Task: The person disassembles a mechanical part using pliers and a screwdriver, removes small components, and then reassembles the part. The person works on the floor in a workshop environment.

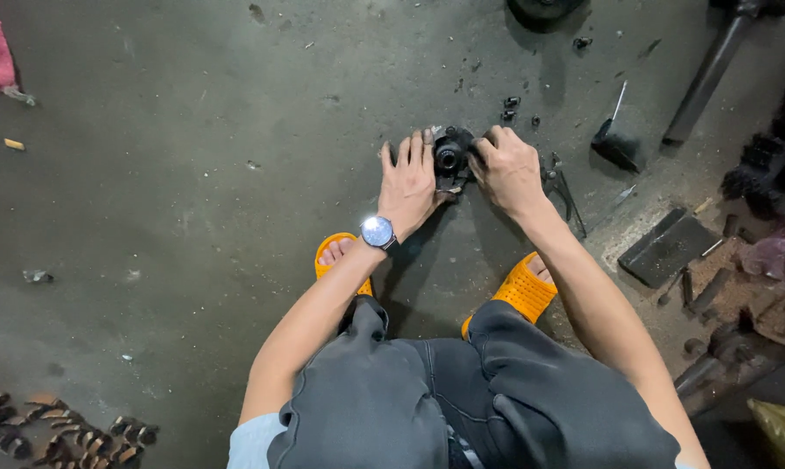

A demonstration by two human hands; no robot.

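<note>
A small black round part (450, 158) is held on the floor (192, 217), just ahead of two orange sandals (521, 291). The left hand (408, 184) is laid flat beside it, its fingers (416, 149) spread and stretched out, touching the part's left side without closing round it; a watch (377, 232) is worn on that wrist. The right hand (507, 167) is pressed to the part's right side, its fingers (486, 143) curled and closed on the rim. Pliers (562, 193) are seen lying just right of the right hand. Small black bits (510, 108) are scattered just beyond the part.
</note>
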